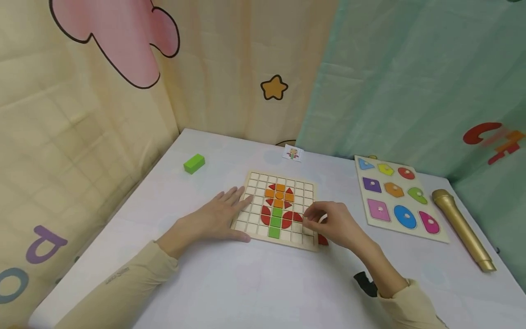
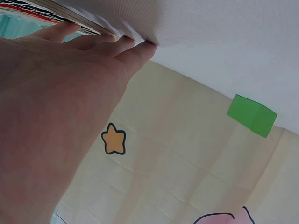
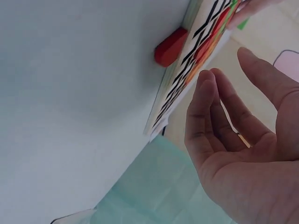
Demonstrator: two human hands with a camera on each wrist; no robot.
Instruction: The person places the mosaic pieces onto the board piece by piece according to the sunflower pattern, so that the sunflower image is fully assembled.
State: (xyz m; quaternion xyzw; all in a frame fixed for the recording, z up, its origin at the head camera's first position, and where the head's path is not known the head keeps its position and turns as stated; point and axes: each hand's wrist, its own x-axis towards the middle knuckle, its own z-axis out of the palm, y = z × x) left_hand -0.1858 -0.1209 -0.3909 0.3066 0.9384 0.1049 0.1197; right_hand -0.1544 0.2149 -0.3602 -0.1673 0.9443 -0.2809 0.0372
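A square wooden board (image 1: 251, 227) with a white grid lies flat on the table. Orange and green squares, red triangles and red rounded pieces form a flower (image 1: 279, 204) on it. My left hand (image 1: 222, 217) is spread with straight fingers, touching the board's left edge. Over the right side of the board is my right hand (image 1: 333, 224), its fingers bent and its thumb (image 3: 261, 70) apart from them, nothing seen between. A loose red piece (image 3: 170, 47) lies against the board's right edge, partly below the right hand in the head view.
Back left stands a green block (image 1: 194, 163). Behind the board is a small picture card (image 1: 293, 153). To the right lie a knobbed shape puzzle (image 1: 404, 232) and a gold microphone (image 1: 464, 230). A black object (image 1: 365, 283) is by the right forearm. Curtains border the table.
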